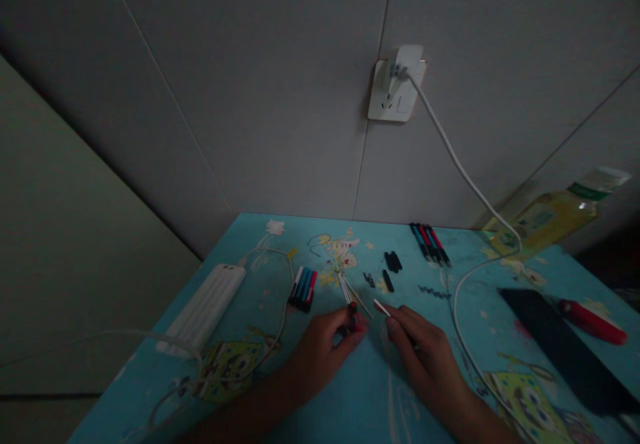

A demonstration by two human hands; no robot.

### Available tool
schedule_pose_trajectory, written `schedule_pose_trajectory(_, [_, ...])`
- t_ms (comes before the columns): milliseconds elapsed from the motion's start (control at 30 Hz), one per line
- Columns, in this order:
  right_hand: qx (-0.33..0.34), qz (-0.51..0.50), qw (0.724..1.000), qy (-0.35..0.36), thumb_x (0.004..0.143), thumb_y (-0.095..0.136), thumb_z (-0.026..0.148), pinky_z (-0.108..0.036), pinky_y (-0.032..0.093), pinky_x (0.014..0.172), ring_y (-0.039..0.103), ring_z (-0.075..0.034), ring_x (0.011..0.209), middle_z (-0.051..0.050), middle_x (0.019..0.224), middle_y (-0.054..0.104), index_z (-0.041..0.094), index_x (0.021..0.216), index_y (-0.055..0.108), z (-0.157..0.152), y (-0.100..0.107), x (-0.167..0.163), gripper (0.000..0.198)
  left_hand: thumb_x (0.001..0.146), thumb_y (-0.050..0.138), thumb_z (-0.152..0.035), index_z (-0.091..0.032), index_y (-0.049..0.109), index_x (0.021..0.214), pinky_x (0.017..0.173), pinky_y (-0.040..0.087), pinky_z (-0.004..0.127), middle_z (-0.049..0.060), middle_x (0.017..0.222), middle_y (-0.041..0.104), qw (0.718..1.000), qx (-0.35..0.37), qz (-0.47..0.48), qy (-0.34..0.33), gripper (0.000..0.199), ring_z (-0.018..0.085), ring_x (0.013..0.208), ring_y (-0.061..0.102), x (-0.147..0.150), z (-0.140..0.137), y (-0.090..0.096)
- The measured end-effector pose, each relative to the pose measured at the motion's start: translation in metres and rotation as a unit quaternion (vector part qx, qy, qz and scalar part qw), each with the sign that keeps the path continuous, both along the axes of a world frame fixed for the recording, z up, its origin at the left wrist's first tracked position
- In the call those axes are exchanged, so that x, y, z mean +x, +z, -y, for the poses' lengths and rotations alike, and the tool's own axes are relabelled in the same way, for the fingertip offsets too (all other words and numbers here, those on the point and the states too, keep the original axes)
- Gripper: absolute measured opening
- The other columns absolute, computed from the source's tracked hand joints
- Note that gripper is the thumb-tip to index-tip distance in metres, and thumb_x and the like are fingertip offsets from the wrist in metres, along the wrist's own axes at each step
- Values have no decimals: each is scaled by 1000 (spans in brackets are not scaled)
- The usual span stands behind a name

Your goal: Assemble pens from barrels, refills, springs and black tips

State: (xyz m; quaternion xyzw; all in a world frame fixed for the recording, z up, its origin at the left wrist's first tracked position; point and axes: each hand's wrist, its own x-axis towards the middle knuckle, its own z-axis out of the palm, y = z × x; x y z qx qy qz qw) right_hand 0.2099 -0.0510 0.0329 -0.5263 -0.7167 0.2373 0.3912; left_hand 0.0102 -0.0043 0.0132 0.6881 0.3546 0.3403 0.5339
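Observation:
My left hand (327,343) is closed on a small red and black pen part (354,312), blurred and partly hidden by the fingers. My right hand (425,347) pinches a thin white pen refill (381,307), its tip pointing up and left. Just beyond my left hand lie several slim refills (344,287). To their left is a row of white, blue and red pen barrels (303,288) with black ends. Black rubber-like grips (393,262) and small dark coils that look like springs (434,291) lie beyond my right hand. Farther back, several pens (430,244) lie side by side.
A white power strip (205,307) and its cable are on the left. A white cord (463,171) runs from the wall socket (395,91) across the blue patterned table (350,404). Right of it are a bottle of yellow liquid (555,217), a dark flat strip (560,344) and a red-handled object (595,324).

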Motion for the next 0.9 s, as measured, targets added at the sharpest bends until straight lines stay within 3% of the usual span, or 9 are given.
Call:
schedule_pose_trajectory(100, [-17, 10, 1000, 7, 102, 42, 27, -28, 51, 70, 62, -17, 73, -4, 83, 63, 24, 123, 62, -1, -1, -2, 30, 88, 67, -27, -19, 61, 112, 85, 51, 34, 7, 99, 74, 989, -113, 88, 28, 26, 22, 93, 69, 1, -2, 1])
schedule_pose_trajectory(200, [-47, 31, 998, 33, 102, 40, 27, -29, 50, 72, 62, -18, 75, -4, 84, 63, 23, 117, 64, -2, -3, -7, 29, 88, 66, -27, -20, 55, 121, 79, 54, 34, 9, 103, 74, 967, -187, 165, 56, 35, 21, 87, 71, 0, -6, 5])
schedule_pose_trajectory(333, [-77, 69, 993, 63, 102, 39, 25, -31, 51, 79, 64, -19, 82, -5, 91, 65, 23, 109, 65, -3, -6, -8, 27, 86, 68, -28, -18, 60, 101, 75, 55, 33, 9, 105, 74, 947, -187, 227, 127, 19, 20, 85, 71, -3, -13, 9])
schedule_pose_trajectory(500, [-43, 115, 992, 1, 100, 38, 16, -34, 53, 84, 64, -19, 86, -6, 95, 63, 24, 120, 62, -14, -17, 7, 32, 80, 75, -28, -17, 64, 85, 74, 56, 30, 7, 105, 71, 946, -137, 234, 175, 15, 18, 87, 69, -7, -18, 4])
schedule_pose_trajectory(667, [18, 213, 976, -50, 94, 44, 10, -37, 53, 84, 60, -23, 91, -10, 100, 59, 19, 124, 62, -24, -46, 16, 36, 72, 79, -22, -17, 67, 74, 61, 53, 27, 4, 97, 65, 960, -101, 228, 131, 13, 13, 69, 63, -10, -15, 5])
schedule_pose_trajectory(767, [44, 296, 950, -85, 92, 47, 9, -40, 52, 82, 58, -25, 90, -11, 99, 59, 19, 125, 62, -24, -58, 14, 37, 71, 80, -18, -18, 71, 75, 76, 53, 30, 5, 95, 67, 972, -83, 194, 103, 10, 19, 86, 65, -13, -12, 11])
schedule_pose_trajectory(900, [53, 373, 921, -102, 89, 51, 7, -41, 50, 81, 57, -26, 92, -12, 105, 61, 22, 129, 58, -18, -55, 10, 43, 77, 77, -20, -19, 75, 87, 89, 51, 34, 7, 104, 69, 978, -100, 184, 20, 10, 22, 98, 66, -14, -9, 16])
